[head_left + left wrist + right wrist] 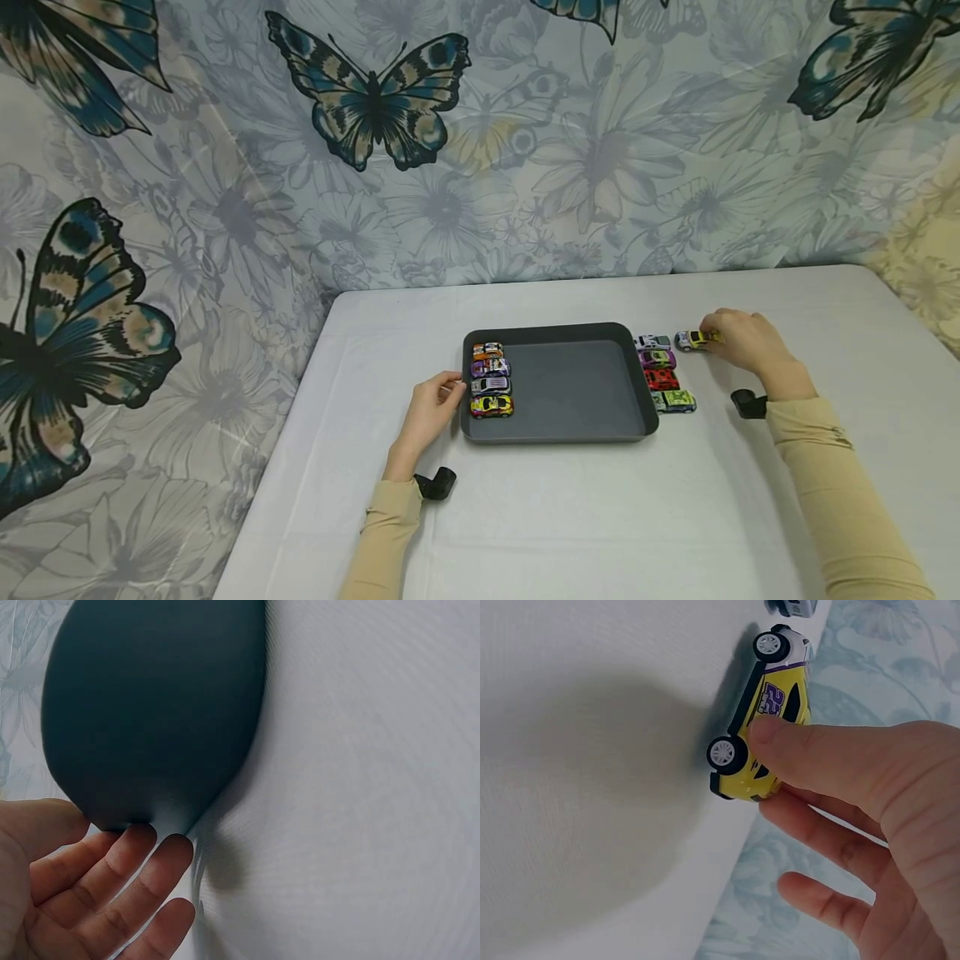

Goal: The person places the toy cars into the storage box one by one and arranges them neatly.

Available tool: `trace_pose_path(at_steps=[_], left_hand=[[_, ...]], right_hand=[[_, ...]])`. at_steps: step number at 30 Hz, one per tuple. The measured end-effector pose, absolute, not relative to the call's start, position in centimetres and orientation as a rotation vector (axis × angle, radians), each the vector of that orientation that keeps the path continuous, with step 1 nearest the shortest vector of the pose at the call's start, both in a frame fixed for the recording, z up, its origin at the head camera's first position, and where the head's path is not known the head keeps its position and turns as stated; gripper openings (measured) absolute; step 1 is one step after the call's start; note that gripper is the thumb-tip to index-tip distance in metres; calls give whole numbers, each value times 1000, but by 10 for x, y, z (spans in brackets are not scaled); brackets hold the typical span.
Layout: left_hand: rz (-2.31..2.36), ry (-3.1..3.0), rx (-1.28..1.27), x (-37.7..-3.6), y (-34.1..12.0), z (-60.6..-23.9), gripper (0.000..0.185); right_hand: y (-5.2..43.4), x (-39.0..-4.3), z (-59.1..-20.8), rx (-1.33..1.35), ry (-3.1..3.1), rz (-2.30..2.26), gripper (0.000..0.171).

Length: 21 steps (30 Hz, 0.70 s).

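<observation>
Yellow toy car door: "22"

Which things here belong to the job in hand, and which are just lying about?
In the job:
- yellow toy car, pinched by the right hand
- dark tray, touched by the left hand
- cars in tray
- cars beside tray

Lying about:
- butterfly cloth

- White table: dark tray touching the left fingertips.
- Yellow car under the right fingers; four cars beside them.
</observation>
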<state>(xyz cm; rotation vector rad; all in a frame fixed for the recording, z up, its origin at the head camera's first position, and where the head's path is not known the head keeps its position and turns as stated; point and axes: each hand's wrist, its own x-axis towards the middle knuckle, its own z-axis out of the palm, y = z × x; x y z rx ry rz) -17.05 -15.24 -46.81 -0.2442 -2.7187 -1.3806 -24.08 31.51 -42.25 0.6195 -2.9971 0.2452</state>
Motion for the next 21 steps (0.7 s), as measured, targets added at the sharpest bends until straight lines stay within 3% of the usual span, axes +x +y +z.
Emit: trace_pose_path(at_steps=[21], left_hand=[[-1380,-2716,-254,-171,-152,-467,24]], right_hand=[[288,-230,-382,663,-2907,265,19]])
